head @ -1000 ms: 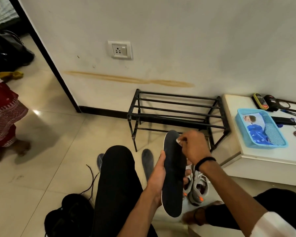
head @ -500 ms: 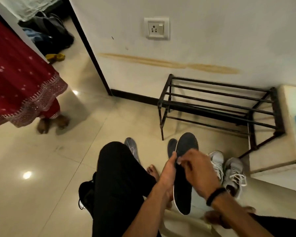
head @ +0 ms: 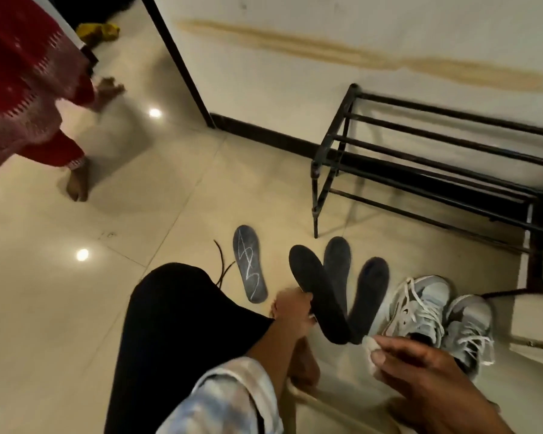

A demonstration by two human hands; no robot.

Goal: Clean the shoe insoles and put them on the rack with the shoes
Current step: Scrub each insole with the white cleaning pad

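No legible text (insole [head: 250,264] scribble unreadable)

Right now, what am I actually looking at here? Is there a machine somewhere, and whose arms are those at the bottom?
There is no machine. A person wears a camera on the head, so the one picture looks forward and down at their own arms and black-trousered knee.

The left hand grips a dark insole by its edge, held above the floor. The right hand, close to the camera, pinches a small white wipe.

On the tiled floor lie three more insoles: one with white scribbled lines and two plain dark ones. Beside them stands a pair of grey sneakers with white laces. A black metal shoe rack stands against the wall, with nothing visible on its bars. At upper left another person in a red garment is blurred.
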